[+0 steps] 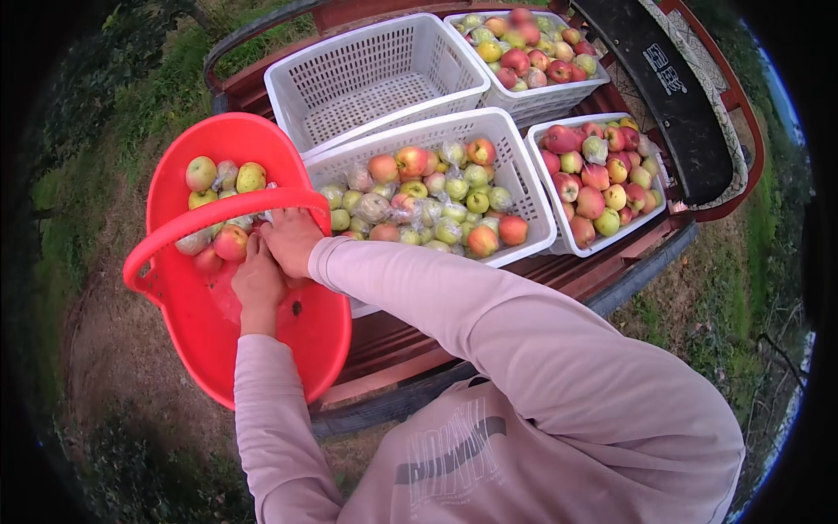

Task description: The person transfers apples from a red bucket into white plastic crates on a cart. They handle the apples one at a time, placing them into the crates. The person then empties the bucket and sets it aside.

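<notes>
A red plastic basket (196, 314) with an arched handle sits at the left, tilted, beside the white crates. Several apples (201, 173) lie in its far part, some wrapped in clear plastic. Both my hands reach into the basket and meet just past the handle's right end. My right hand (294, 240) is closed, its fingertips against a bit of clear plastic; what it grips is mostly hidden. Just left of and below it, my left hand (259, 284) is closed too, fingers bent close to a red apple (230, 243). Whatever lies between the hands is covered by them.
A white crate (532, 196) of bagged and bare apples stands right of the basket. Behind it is an empty white crate (284, 96). Two fuller crates, one far (524, 94) and one right (598, 244), share the red cart bed (384, 375). A black seat (672, 96) adjoins.
</notes>
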A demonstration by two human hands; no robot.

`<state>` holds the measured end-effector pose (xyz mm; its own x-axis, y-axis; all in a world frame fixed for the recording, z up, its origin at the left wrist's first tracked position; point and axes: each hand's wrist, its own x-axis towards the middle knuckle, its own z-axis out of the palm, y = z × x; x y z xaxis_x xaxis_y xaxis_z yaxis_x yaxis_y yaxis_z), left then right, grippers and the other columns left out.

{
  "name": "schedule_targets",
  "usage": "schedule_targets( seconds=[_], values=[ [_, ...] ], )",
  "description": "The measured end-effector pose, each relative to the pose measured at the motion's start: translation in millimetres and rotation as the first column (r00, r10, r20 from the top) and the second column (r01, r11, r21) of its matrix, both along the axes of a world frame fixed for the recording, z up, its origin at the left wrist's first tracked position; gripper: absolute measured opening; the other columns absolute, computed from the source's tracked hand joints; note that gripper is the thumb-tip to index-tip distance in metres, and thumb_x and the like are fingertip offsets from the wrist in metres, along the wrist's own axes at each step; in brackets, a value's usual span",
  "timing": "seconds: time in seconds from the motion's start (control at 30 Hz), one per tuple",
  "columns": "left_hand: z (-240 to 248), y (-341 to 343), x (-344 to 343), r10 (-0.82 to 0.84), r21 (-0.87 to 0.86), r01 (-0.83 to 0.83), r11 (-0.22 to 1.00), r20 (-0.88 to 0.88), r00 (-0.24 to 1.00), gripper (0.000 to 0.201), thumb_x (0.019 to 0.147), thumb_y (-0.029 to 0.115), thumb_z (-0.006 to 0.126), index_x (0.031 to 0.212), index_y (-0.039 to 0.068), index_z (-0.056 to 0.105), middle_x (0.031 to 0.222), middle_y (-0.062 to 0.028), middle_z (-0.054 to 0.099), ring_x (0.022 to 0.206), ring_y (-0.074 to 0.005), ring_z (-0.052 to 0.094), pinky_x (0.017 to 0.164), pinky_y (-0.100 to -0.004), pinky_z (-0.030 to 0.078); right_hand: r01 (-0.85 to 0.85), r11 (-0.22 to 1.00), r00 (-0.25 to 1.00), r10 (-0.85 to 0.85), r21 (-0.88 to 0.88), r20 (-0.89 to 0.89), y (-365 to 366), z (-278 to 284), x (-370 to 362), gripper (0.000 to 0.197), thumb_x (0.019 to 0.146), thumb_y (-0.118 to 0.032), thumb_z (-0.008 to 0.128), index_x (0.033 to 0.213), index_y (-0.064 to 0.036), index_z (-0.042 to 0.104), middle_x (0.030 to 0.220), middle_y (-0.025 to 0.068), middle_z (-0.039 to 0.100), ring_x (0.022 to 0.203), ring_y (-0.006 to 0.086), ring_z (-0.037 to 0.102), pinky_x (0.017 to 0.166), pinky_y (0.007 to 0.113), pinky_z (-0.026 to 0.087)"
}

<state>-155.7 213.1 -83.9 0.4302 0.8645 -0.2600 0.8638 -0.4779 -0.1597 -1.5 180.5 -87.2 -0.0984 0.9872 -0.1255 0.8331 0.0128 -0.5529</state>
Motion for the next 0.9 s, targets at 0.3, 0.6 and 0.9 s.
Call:
schedule_targets(
  seconds=[0.3, 0.6, 0.9],
  values=[
    [-21, 8, -13, -0.006, 0.031, 0.006, 1.000, -0.002, 1.000, 0.064, 0.103, 0.030, 0.070, 0.164, 0.022, 0.051, 0.164, -0.0019, 0.053, 0.107, -0.0351, 0.079, 0.088, -0.0502, 0.065, 0.087, 0.926, 0.909, 0.077, 0.367, -0.409, -145, 57, 67, 0.076, 0.077, -0.012, 0.086, 0.148, -0.0058, 0.061, 0.146, 0.0264, 0.051, 0.139, 0.0471, 0.053, 0.119, 0.056, 0.047],
    [86, -13, 25, 0.117, -0.045, -0.109, 0.993, 0.266, 0.957, 0.083, 0.080, 0.022, 0.089, 0.157, 0.016, 0.062, 0.153, -0.0078, 0.068, 0.125, -0.0346, 0.075, 0.101, -0.0476, 0.063, 0.708, 0.675, 0.611, -0.733, -0.206, -0.300, -183, -88, 226, 0.089, 0.080, -0.037, 0.091, 0.148, 0.0099, 0.056, 0.141, 0.0347, 0.065, 0.136, 0.0462, 0.063, 0.119, 0.048, 0.050],
    [137, -50, 34, 0.675, -0.801, 0.298, 0.519, 0.598, 0.432, 0.098, 0.063, 0.014, 0.096, 0.153, -0.004, 0.061, 0.140, -0.0102, 0.068, 0.130, -0.0219, 0.067, 0.111, -0.0377, 0.056, 0.772, 0.525, 0.392, -0.836, -0.357, -0.384, -125, -169, 226, 0.097, 0.087, -0.043, 0.091, 0.153, 0.0137, 0.049, 0.151, 0.0361, 0.062, 0.140, 0.0415, 0.065, 0.119, 0.044, 0.051]
  ],
)
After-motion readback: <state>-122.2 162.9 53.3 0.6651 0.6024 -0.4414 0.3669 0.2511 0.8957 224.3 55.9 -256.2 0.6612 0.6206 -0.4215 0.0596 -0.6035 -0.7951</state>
